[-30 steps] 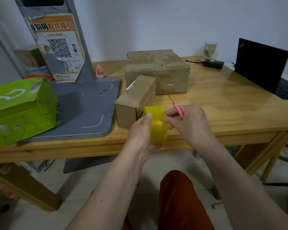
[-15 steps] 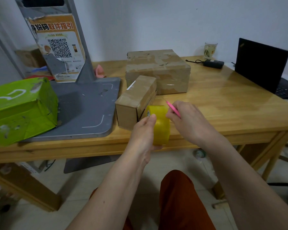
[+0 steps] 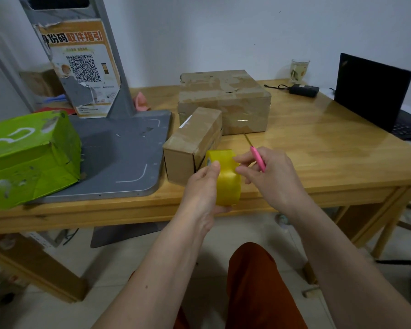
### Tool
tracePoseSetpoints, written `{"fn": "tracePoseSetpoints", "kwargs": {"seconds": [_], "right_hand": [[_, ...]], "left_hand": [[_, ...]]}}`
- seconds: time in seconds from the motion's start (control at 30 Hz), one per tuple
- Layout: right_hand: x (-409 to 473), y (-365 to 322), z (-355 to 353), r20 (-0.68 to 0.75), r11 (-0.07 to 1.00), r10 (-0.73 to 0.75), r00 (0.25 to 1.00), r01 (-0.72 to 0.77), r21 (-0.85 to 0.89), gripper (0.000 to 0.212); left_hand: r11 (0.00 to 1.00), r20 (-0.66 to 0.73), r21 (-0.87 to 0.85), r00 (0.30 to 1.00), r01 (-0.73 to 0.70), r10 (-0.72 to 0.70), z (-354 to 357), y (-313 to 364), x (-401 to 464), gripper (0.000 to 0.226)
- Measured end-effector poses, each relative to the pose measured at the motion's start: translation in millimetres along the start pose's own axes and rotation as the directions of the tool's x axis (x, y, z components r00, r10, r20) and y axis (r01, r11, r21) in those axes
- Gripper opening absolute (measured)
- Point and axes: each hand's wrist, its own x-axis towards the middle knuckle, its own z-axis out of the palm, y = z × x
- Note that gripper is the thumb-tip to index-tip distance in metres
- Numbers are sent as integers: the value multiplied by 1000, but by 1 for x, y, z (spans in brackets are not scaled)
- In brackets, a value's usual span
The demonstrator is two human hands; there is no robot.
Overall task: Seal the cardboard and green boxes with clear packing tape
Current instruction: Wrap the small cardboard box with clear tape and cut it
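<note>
Off the counter's (image 3: pixel 294 162) near edge, the left hand (image 3: pixel 201 186) grips a yellowish roll of clear packing tape (image 3: pixel 224 176); the right hand's (image 3: pixel 271 176) fingers (image 3: pixel 243 160) pinch at the roll, also holding a pink-handled cutter (image 3: pixel 258 159). Beyond sits the small brown cardboard box (image 3: pixel 192 143), the green box (image 3: pixel 31 155) at the left edge, and the large taped cardboard box (image 3: pixel 226 100) farther back.

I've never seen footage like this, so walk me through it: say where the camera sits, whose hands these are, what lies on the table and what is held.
The camera is worn on a person's head and looks down at their own two bare hands; there is no robot. The left hand grips a yellowish tape roll. The right hand holds a thin pink tool, and its fingers reach to the roll. On the wooden table lie a small box and, behind it, a big box. At the left a green box rests on a grey base. A laptop, glass and charger stand at the back right.
</note>
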Motion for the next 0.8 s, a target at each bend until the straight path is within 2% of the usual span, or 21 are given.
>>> {"fn": "tracePoseSetpoints", "kwargs": {"seconds": [0.1,0.17,0.23,0.33,0.4,0.5,0.6,0.73,0.8], "right_hand": [[0,-1,1,-59,999,-32,998,31,-22,14],[1,-2,1,-54,994,-65,996,60,-94,16],[1,-3,3,-21,988,-82,996,79,-132,19],[-3,-7,2,-15,991,-99,995,97,-87,19],[-3,-8,-1,-88,996,-88,992,86,-25,16],[1,-4,-3,-90,997,-65,994,60,-58,31],[-1,0,3,-68,989,-63,996,54,-138,22],[-3,0,9,-138,981,-96,986,70,-182,11],[-2,0,10,-153,966,-129,980,89,-243,13]], "left_hand": [[1000,5,5,1000,-4,4,0,-2,1,20],[1000,-1,12,1000,-8,8,2,-3,1,33],[1000,-8,7,1000,-13,13,2,-2,-1,33],[999,-2,-40,1000,-7,6,2,0,0,23],[999,12,-34,1000,1,0,1,-1,0,29],[1000,6,-15,1000,-13,13,1,-2,0,38],[999,3,-28,1000,-19,19,2,-2,-1,30],[999,13,-21,1000,-28,29,3,-4,-2,29],[999,9,-22,999,-34,35,4,-4,-3,25]]}}
